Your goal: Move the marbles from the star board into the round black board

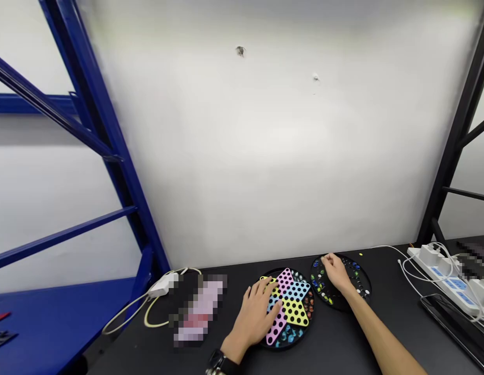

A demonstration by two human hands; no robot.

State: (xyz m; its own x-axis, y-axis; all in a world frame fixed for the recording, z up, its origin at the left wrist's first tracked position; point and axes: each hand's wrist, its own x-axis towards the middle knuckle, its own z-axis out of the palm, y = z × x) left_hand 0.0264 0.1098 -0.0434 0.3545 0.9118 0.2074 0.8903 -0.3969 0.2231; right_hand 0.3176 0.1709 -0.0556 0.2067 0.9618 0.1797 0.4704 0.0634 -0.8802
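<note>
Nearest: left hand, palm down, with a wristwatch on its wrist; fingers spread across the board's left side.
Hands: well apart, neither clamped on anything visible; left lies flat, right has fingertips bunched down at the tray. Cannot tell whether right pinches a marble.
Far left: blue steel shelving rack, standing beside the table.
Left of board: white power adapter with cream cable; beside it a pixelated object, identity unreadable.
Board: star-shaped Chinese checkers board, pink, yellow and blue points with black holes, on a round black base, under the left hand. Coloured marbles sit in the wedges between points.
Right hand: right hand rests over the near side of the tray, forearm running back toward the lower right.
Tray: round black tray, just beside the board, holding blue, green, white and yellow marbles.
Stray: yellow marble, apparently just beyond the tray's far rim.
Far right: white power strip, tangled white cables, dark phone-like slab.
Risks: pressure on the board's edge could tilt it and spill marbles; a knock to the tray could send marbles rolling; the stray could roll off if brushed.
Obstacles: right forearm lies across the table toward the slab.
</note>
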